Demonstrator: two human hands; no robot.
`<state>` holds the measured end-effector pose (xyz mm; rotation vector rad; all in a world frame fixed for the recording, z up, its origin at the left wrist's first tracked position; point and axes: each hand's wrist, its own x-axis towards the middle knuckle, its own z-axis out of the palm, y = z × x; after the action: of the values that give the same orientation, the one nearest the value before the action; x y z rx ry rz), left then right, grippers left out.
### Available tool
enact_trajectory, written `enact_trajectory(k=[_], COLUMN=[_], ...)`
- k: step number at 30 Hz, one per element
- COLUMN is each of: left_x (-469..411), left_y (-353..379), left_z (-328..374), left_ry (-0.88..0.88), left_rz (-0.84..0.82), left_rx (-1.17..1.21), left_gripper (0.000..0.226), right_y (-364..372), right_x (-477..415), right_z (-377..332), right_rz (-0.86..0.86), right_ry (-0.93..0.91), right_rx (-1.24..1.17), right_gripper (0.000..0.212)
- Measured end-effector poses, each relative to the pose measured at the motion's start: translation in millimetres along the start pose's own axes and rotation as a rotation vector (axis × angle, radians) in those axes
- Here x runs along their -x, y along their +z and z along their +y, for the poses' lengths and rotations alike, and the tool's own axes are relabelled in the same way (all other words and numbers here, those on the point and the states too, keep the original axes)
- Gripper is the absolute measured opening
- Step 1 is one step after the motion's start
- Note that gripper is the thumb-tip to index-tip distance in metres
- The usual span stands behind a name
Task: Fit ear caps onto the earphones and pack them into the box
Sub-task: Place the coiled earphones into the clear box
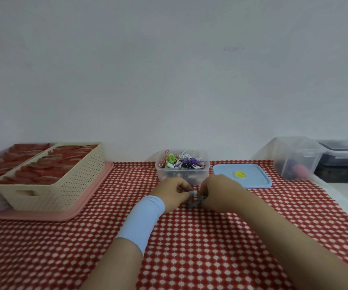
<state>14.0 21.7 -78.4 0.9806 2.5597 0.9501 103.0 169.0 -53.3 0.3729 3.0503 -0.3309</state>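
Grey-blue and tiny, the small grey-blue earphone (197,200) sits low over the middle of the red and white dotted tablecloth (210,252), between two hands that have come together. Its wire looks bunched up, and a pale blue tip (194,192) shows at the top. It is too small and blurry to tell more. The left hand (174,193), with a light blue wristband (141,220), pinches it with curled fingers at the pale tip. The right hand (221,192) pinches it from the other side.

Just behind the hands, near the back edge, stands a clear square plastic box (163,177) with no lid on. It holds a tangle of green, purple, white and orange earphones (181,162). Beside it on the right lies a flat blue lid with a yellow circle (254,178).

At the back left corner a cream woven basket (64,185) full of red packets (43,166) stands on a pink tray (89,204). At the back right corner are a cloudy clear tub (294,158) and a dark tub (342,158).

Cloth lies bare along the front edge, on both sides of the arms.
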Motion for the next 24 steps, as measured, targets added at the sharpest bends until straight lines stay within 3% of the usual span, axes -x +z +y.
enact_trajectory(k=[4,9,14,19,24], left_x=[-1,-14,-44,-53,-41], left_y=[-18,-61,-91,-99,-107], left_z=[9,32,34,6,-21], left_ry=[0.031,0.051,0.011,-0.071,-0.051], left_rz=[0.048,0.203,0.238,0.22,0.207], left_rx=[0.119,0.384,0.231,-0.062,-0.202], left_gripper=[0.011,0.011,0.012,0.015,0.019], right_y=[-25,-69,-79,-58,-52], right_x=[0,-21,-65,-96,-105], right_z=[2,1,-5,-26,-43], right_rz=[0.059,0.231,0.262,0.168,0.057], right_ry=[-0.074,-0.112,-0.101,-0.136,-0.179], right_rx=[-0.226,-0.358,-0.297,-0.179,-0.046], right_gripper=[0.017,0.018,0.021,0.025,0.045])
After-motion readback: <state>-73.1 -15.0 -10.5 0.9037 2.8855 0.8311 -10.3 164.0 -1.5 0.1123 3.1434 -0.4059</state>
